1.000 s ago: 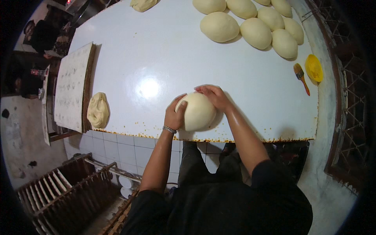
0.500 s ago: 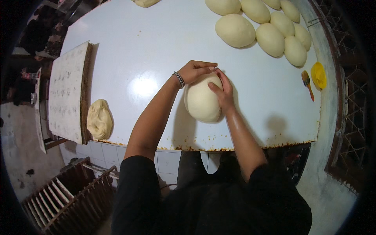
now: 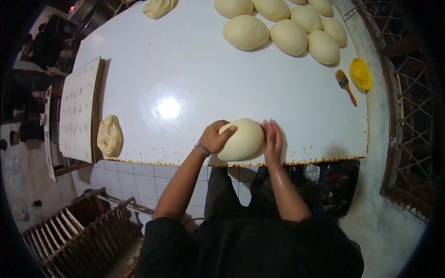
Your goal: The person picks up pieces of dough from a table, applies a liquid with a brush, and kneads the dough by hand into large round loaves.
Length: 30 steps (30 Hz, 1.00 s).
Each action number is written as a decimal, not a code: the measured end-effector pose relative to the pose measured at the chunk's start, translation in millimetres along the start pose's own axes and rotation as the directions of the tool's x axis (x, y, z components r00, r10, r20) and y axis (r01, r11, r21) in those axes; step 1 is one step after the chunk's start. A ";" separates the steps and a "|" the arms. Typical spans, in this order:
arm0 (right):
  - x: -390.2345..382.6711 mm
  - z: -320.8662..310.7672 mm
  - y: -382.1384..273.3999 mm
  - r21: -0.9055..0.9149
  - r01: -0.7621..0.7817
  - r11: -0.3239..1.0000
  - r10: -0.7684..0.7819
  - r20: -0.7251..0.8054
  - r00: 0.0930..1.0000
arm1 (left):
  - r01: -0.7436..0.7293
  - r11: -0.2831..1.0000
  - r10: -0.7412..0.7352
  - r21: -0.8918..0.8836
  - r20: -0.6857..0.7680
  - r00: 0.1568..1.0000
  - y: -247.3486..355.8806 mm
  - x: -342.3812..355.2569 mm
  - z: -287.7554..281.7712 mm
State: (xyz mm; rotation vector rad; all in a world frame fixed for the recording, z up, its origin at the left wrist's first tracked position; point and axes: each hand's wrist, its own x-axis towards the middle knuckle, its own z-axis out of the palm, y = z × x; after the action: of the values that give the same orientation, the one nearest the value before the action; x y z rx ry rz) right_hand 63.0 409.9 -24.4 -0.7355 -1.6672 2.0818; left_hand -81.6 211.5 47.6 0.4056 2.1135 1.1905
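A large, smooth, pale dough ball [image 3: 244, 140] rests at the near edge of the white tabletop. My left hand [image 3: 214, 138] wraps round its left side, the thumb lying over the top; a metal chain bracelet is on that wrist. At the dough's right side stands my right hand [image 3: 272, 142], its fingers stretched out and pointing away from me. Its palm faces the dough, and whether it presses on it I cannot make out. The underside of the dough is hidden.
Several smooth dough balls [image 3: 289, 37] sit close together at the far right. Nearby lie a brush [image 3: 346, 87] and a yellow bowl [image 3: 360, 74]. Rougher dough lumps [image 3: 110, 136] lie at left and far left. Stacked boards [image 3: 79, 111] line the left side. The table's near edge [image 3: 153, 162] is rusty.
The dough ball has come nearer to me, to the table's edge. My hands, earlier meeting over its far end, are now apart on its two sides. The view has shifted.
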 end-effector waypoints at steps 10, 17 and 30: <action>83.2 90.1 -26.4 -0.087 0.128 0.988 -0.125 0.036 0.992 | -0.108 0.949 0.222 -0.296 0.386 0.896 52.2 150.5 -51.7; 140.3 59.7 -78.6 -0.448 -0.100 0.888 0.394 0.633 0.667 | 0.031 0.957 -0.019 -0.289 0.043 0.999 14.5 77.3 -23.9; -40.4 6.1 -56.9 -0.101 -0.320 0.942 0.320 -0.018 0.947 | -0.159 0.986 0.160 0.045 -0.017 0.987 34.5 113.5 -34.2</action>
State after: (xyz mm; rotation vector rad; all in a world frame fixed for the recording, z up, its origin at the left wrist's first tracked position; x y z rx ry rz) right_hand 89.4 394.6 38.7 -1.1062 -1.7620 2.2167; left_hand -189.5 271.5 43.6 0.5949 2.1605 1.2441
